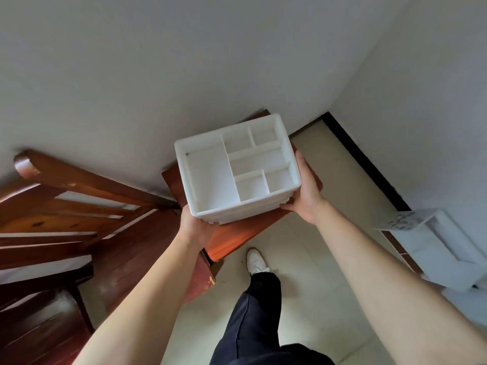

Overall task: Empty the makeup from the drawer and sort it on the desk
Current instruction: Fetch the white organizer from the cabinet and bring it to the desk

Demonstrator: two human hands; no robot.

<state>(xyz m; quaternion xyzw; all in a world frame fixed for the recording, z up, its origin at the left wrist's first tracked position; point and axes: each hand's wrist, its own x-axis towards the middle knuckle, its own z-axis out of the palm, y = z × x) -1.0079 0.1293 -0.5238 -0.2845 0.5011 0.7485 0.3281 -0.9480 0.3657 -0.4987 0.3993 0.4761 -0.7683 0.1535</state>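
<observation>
A white plastic makeup organizer (210, 177) with several open-top compartments is held over a small reddish wooden table (237, 233) by the wall. Every compartment I can see into holds nothing. My left hand (196, 225) grips its near-left bottom corner. My right hand (307, 191) clasps its right side, thumb up along the wall of the box. Ribbed drawer fronts show along its near face. No makeup is in view.
A wooden slatted bed frame (66, 206) fills the left. A white rack (442, 246) stands on the tiled floor at the right wall. My leg and white shoe (255, 262) are below the table.
</observation>
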